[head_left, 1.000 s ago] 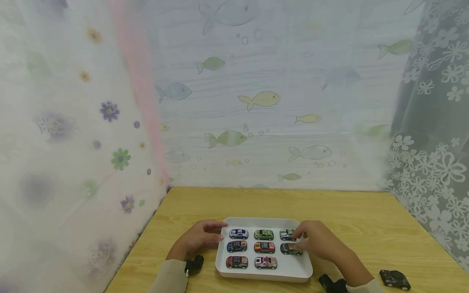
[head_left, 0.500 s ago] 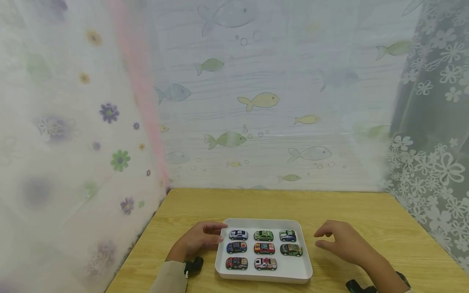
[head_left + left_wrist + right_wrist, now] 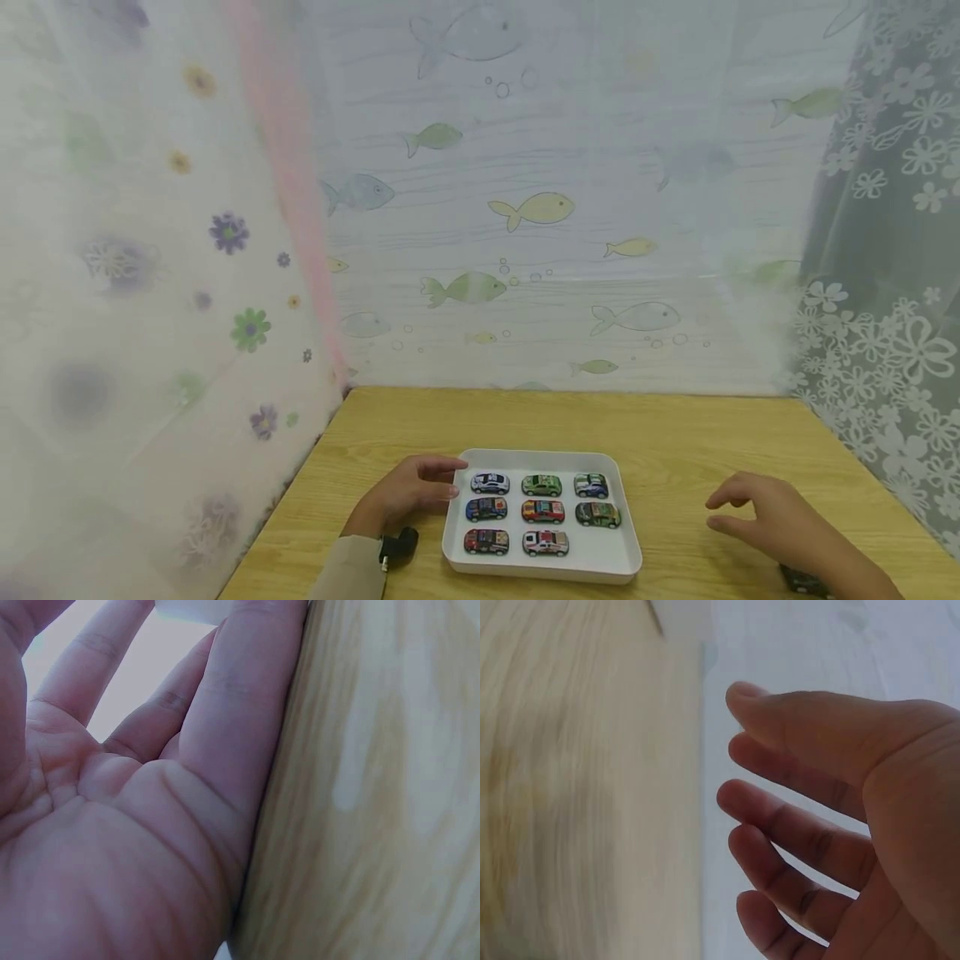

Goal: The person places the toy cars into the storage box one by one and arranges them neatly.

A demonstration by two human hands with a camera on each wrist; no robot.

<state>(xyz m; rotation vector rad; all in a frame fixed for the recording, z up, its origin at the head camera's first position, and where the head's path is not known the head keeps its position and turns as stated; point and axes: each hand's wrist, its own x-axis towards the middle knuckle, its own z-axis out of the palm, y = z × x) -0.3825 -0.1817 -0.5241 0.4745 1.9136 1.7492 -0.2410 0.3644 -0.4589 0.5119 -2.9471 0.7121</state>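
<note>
A white rectangular tray (image 3: 542,569) on the table holds several small toy cars in rows. The nearest row has a dark red car (image 3: 487,542) and a white-and-red car (image 3: 545,543), with bare tray floor to their right. At the tray's left wall rests my left hand (image 3: 411,492), its fingers loosely extended with fingertips at the rim; the left wrist view shows a bare palm. To the right of the tray my right hand (image 3: 765,512) hovers over the table, thumb and fingers apart, holding nothing. A black toy car (image 3: 802,581) is partly hidden beneath the right wrist.
The wooden table (image 3: 675,433) meets a fish-print curtain (image 3: 540,250) at the back. A flower-print curtain (image 3: 150,333) lines the left side, and a lace-patterned one (image 3: 900,333) the right. A black wrist device (image 3: 399,543) sits at the left wrist.
My right hand has let go of a dark green car in the tray's middle row and moved right, towards the black car. The left hand has stayed at the tray's left edge.
</note>
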